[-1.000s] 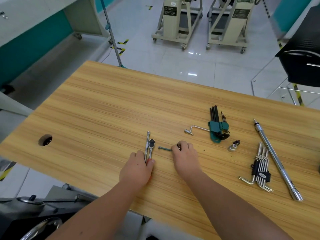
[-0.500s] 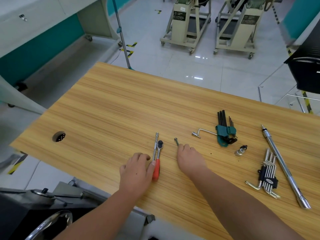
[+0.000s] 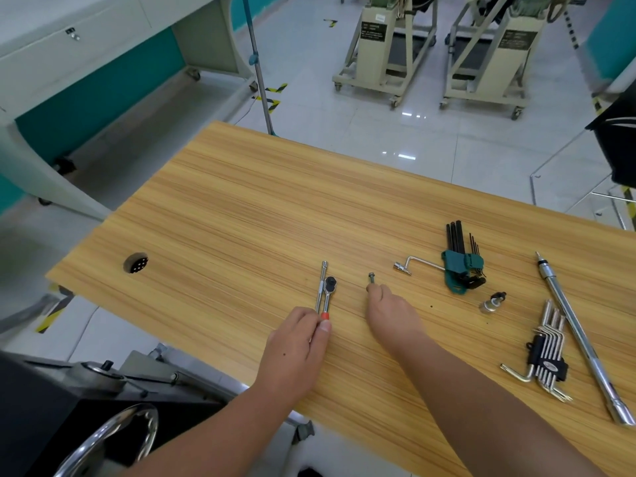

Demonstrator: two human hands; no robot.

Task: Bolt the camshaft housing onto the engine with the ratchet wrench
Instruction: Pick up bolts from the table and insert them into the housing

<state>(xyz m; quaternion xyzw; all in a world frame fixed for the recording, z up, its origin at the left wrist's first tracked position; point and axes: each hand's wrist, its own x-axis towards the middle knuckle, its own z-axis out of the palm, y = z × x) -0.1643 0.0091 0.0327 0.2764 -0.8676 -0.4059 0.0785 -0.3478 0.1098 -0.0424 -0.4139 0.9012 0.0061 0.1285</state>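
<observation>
The left hand (image 3: 297, 342) lies on the wooden table (image 3: 241, 208) near its front edge, thumb and fingers closed round the red grip of the ratchet wrench (image 3: 328, 295), whose black-capped head points away from the person. A slim chrome extension bar (image 3: 321, 285) lies along the wrench's left side, touching it. Just to the right, the right hand (image 3: 390, 313) rests palm down, its fingertips (image 3: 373, 288) pinching the near end of a small bolt (image 3: 371, 279) that lies flat, head pointing away. Well to the right near the front edge sits a silver hex key set (image 3: 547, 356) in a black holder, with a long chrome socket rod (image 3: 581, 335) beside it. A small socket adapter (image 3: 492, 302) lies further in. Beyond it a set of black hex keys in a green holder (image 3: 461, 261) rests beside a cranked chrome driver (image 3: 418, 265). Toward the left edge is a round cable hole (image 3: 136, 262). On the floor beyond stand two beige wheeled stands (image 3: 382, 46).
</observation>
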